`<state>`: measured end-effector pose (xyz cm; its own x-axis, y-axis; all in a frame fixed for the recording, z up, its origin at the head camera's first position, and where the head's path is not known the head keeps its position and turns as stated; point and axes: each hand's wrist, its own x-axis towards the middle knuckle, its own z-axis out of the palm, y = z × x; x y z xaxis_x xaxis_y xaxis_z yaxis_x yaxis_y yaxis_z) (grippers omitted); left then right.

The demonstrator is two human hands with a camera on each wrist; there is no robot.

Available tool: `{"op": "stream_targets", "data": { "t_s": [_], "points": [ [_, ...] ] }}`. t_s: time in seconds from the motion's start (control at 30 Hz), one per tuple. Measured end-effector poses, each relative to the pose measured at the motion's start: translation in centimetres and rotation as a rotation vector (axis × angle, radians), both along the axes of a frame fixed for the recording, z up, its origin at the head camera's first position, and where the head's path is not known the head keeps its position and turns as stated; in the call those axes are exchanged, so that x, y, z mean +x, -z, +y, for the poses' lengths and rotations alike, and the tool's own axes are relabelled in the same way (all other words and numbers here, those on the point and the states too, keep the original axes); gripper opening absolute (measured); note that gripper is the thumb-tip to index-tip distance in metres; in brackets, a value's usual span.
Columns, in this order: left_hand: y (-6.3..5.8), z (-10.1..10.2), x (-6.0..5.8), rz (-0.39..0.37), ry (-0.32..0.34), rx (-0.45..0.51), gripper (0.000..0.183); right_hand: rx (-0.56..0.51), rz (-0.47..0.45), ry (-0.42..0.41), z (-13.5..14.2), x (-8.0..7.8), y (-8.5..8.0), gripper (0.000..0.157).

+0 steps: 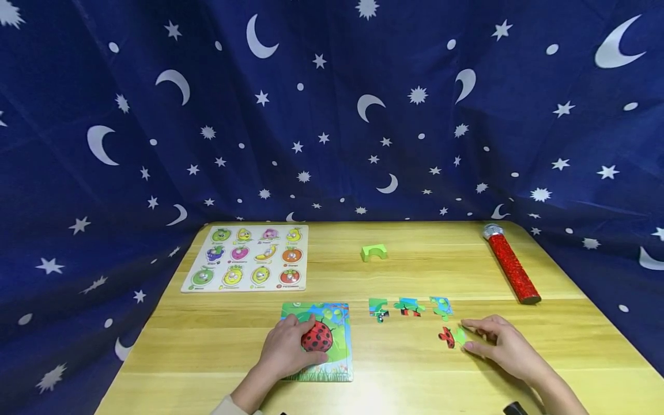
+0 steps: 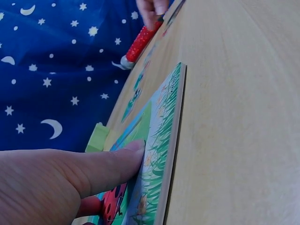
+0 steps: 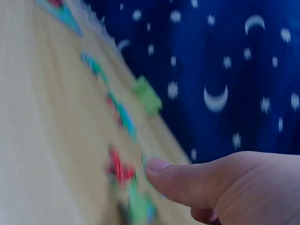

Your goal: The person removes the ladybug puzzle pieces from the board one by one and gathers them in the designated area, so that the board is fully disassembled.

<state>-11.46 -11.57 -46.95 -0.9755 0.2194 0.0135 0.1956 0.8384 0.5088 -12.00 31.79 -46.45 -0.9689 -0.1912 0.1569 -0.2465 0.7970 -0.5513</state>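
My left hand (image 1: 287, 349) rests on the left part of a square ladybug jigsaw puzzle (image 1: 339, 340). In the left wrist view, the left thumb (image 2: 108, 166) lies straight across the picture near its grassy edge. The right hand (image 1: 493, 340) is low over the table, thumb and forefinger spread at the right end of a red and a green puzzle piece. The red piece (image 1: 446, 337) lies against the green piece (image 1: 460, 336). Blur softens both in the right wrist view, where the right thumb (image 3: 183, 183) points toward them.
Three more puzzle pieces lie in a row behind: one with green and black (image 1: 378, 309), a middle one (image 1: 409, 306), and a blue-green one (image 1: 441, 307). Farther back are a fruit picture board (image 1: 244, 259), a green arch block (image 1: 374, 252) and a red glittery microphone (image 1: 510, 262).
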Motion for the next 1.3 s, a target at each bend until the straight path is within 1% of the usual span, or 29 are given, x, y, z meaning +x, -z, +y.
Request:
{"op": "stream_targets", "data": {
  "t_s": [0.07,0.13,0.17,0.23,0.3,0.33,0.4,0.5,0.53,0.6,0.67,0.77,0.87,0.93,1.0,1.07,1.13,1.2,1.3],
  "points": [
    [0.0,-0.1,0.1,0.000,-0.007,-0.003,0.084,-0.013,0.011,-0.008,-1.6,-0.2,-0.8,0.039],
    [0.0,-0.3,0.1,0.005,-0.013,-0.004,0.084,-0.028,0.032,-0.044,-4.2,-0.3,-1.8,0.038],
    [0.1,-0.4,0.2,0.004,-0.015,0.000,0.084,-0.037,0.056,-0.075,-5.9,-0.3,-2.2,0.038],
    [0.2,-0.4,0.2,0.002,-0.015,0.010,0.084,-0.046,0.067,-0.168,-9.6,-0.1,-2.7,0.038],
    [0.4,-0.4,0.2,-0.007,-0.014,0.022,0.085,-0.060,0.054,-0.271,-13.5,0.0,-2.6,0.040],
    [0.4,-0.3,0.1,-0.010,-0.013,0.026,0.085,-0.076,0.026,-0.318,-15.3,0.0,-2.5,0.041],
    [0.7,-0.1,-0.1,-0.006,-0.008,0.022,0.085,-0.105,-0.058,-0.374,-18.5,-0.4,-2.1,0.044],
    [1.0,0.4,-0.4,0.004,0.010,0.008,0.086,-0.145,-0.178,-0.375,-21.7,-1.2,-1.2,0.047],
    [1.1,0.5,-0.4,0.006,0.019,0.003,0.086,-0.153,-0.210,-0.365,-22.3,-1.5,-0.9,0.049],
    [1.1,0.7,-0.4,0.004,0.031,-0.012,0.086,-0.143,-0.244,-0.359,-23.1,-1.9,-0.6,0.054],
    [0.8,0.6,-0.3,0.001,0.038,-0.017,0.086,-0.112,-0.246,-0.373,-23.6,-2.1,-0.4,0.058],
    [0.3,0.1,-0.2,-0.009,0.044,-0.014,0.086,-0.052,-0.218,-0.411,-24.1,-2.4,-0.6,0.062],
    [-0.1,-0.9,-0.3,-0.035,0.068,0.051,0.083,0.010,-0.208,-0.440,-24.7,-2.6,-1.0,0.062],
    [0.0,-2.0,-0.3,-0.024,0.084,0.071,0.078,0.042,-0.222,-0.448,-25.0,-2.7,-1.2,0.061],
    [0.3,-3.2,-0.3,-0.003,0.077,0.089,0.074,0.066,-0.236,-0.450,-25.2,-2.7,-1.4,0.059],
    [0.6,-4.4,-0.3,0.021,0.055,0.088,0.072,0.082,-0.237,-0.447,-25.3,-2.8,-1.5,0.058],
    [0.9,-5.5,-0.2,0.026,0.039,0.090,0.070,0.083,-0.231,-0.435,-25.4,-2.8,-1.4,0.056],
    [1.1,-6.2,-0.1,0.009,0.031,0.096,0.068,0.067,-0.215,-0.418,-25.4,-2.7,-1.3,0.053],
    [1.2,-6.5,-0.2,0.004,0.040,0.086,0.066,0.027,-0.180,-0.391,-25.5,-2.5,-1.2,0.047]
  ]
}}
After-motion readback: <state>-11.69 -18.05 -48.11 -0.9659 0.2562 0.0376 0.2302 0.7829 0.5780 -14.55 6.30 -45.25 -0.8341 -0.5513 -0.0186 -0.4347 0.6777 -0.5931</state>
